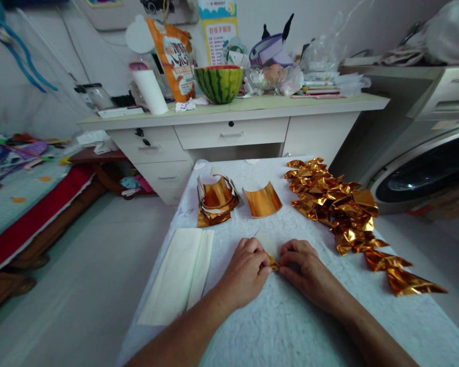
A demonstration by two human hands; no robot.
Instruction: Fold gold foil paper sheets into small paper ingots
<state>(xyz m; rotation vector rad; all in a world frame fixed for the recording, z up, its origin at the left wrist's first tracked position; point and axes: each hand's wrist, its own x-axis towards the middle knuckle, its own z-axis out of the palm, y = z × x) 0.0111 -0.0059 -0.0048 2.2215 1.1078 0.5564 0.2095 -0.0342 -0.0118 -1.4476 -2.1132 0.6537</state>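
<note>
Near the middle of the cloth-covered table, a small piece of gold foil paper with a pale sheet behind it lies between my two hands. My left hand has its fingers curled and pressed on the foil's left side. From the right, my right hand pinches the foil's other end at its fingertips. Beyond them stand a curled stack of gold sheets and one curved gold sheet. Pale paper sheets lie left of my left hand. Folded gold foil pieces spread in a long heap on the right.
The table reaches toward a white desk holding a watermelon half, an orange pouch and a paper roll. A washing machine stands at the right, a bed at the left.
</note>
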